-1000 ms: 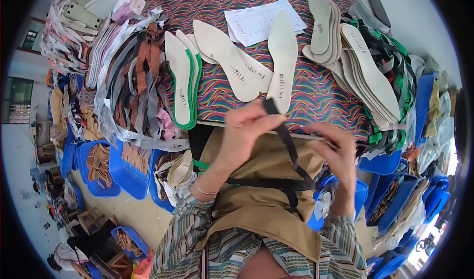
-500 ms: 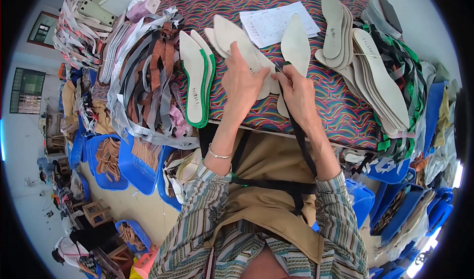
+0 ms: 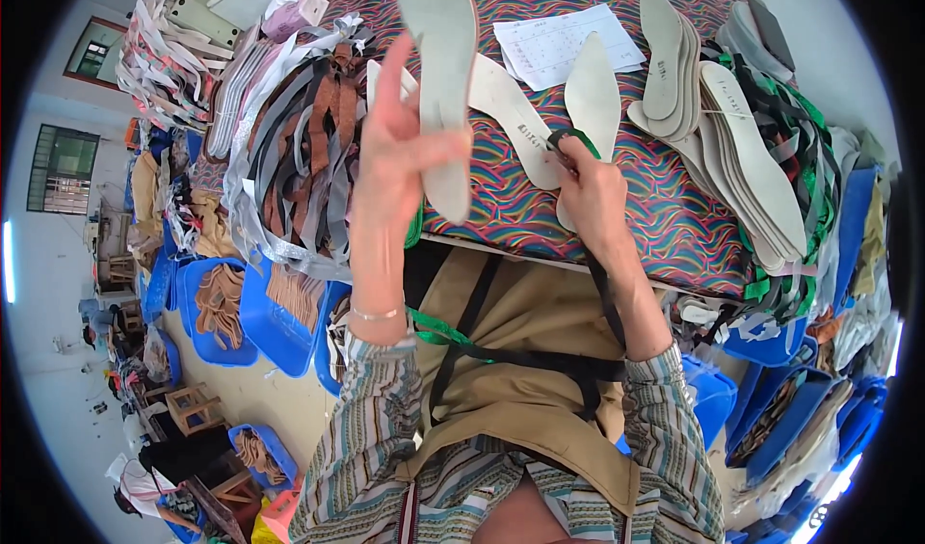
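Observation:
My left hand (image 3: 390, 163) grips a pale shoe insole (image 3: 445, 43), raised upright off the table, with the thumb across its front. The hand is slightly blurred. My right hand (image 3: 593, 192) is closed on a black strip (image 3: 602, 289) that trails down over the table edge; a dark and green bit shows at its fingertips. Close to the right fingers lie one pale insole (image 3: 591, 81) and another slanted insole (image 3: 513, 120) with printed marks. Insoles with green edging (image 3: 415, 224) are mostly hidden behind my left hand.
Paper sheets (image 3: 568, 48) lie at the back of the patterned table (image 3: 665, 207). Stacked insoles (image 3: 665, 62) and a tied bundle (image 3: 756, 154) stand right, beside green and black strips. A heap of grey and brown strips (image 3: 299, 149) is left, above blue bins (image 3: 279, 327).
My left hand has lifted an insole off the table and moved left with it, over the green-edged ones. My right hand stays near the same insole, still with the black strip.

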